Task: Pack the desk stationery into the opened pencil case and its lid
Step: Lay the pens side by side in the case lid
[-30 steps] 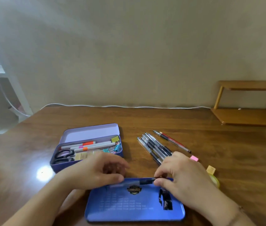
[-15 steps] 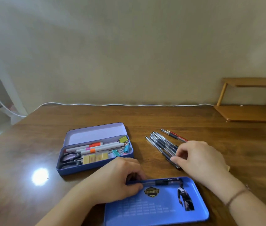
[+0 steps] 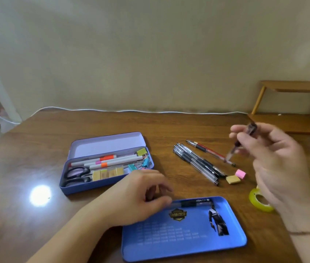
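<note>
The purple pencil case [image 3: 101, 184] stands open at centre left, holding scissors, markers, binder clips and tan erasers. Its blue lid [image 3: 184, 242] lies upturned near me, with one black pen [image 3: 194, 203] along its far rim. My left hand [image 3: 137, 198] rests at the lid's far-left corner, its fingers on that pen's end. My right hand [image 3: 272, 160] is raised over the desk at the right, holding a clear pen [image 3: 242, 144] tip down. A bunch of black pens [image 3: 197, 164] and a red pen [image 3: 209, 151] lie on the desk between case and right hand.
A tan eraser [image 3: 233, 179] and a pink eraser [image 3: 240, 174] lie beside the pens. A yellow tape roll [image 3: 257, 201] sits under my right wrist. A wooden shelf [image 3: 291, 120] stands at the back right, and a white cable [image 3: 131, 110] runs along the desk's far edge.
My right hand went from the lid to the pen bunch and has lifted one pen up and to the right. My left hand has stayed on the pen in the lid.
</note>
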The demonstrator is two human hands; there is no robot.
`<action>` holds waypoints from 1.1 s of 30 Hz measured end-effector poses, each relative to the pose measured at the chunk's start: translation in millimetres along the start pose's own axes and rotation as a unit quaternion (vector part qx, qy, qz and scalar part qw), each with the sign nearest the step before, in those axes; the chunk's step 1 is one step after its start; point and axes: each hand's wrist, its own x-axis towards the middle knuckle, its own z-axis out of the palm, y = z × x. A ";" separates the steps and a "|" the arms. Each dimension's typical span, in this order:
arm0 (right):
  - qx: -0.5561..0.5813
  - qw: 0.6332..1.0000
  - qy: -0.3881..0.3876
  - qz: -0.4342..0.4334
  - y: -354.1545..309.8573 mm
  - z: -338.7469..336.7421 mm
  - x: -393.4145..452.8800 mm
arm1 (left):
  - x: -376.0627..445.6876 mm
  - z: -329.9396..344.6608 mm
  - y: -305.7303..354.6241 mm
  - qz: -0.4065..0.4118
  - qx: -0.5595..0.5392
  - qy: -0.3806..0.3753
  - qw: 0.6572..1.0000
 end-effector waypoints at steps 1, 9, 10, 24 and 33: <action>0.032 0.999 -0.013 -0.036 -6.2 2.2 -3.8 | 0.4 -0.4 -1.4 -0.010 -0.010 0.037 0.999; -0.408 0.814 -0.392 -0.131 4.2 45.2 -51.5 | -2.4 -8.5 -5.9 -0.031 -0.091 0.035 0.995; -0.428 0.799 -0.403 -0.129 5.5 44.8 -52.8 | -2.7 -8.8 -5.8 -0.026 -0.056 -0.002 0.998; -0.377 0.857 -0.349 -0.040 -2.0 32.2 -39.9 | -4.8 -14.9 -7.3 -0.039 0.012 -0.077 0.996; -0.490 0.788 -0.338 -0.158 34.0 70.1 -59.4 | -3.8 -19.1 -12.3 -0.055 -0.043 -0.098 0.993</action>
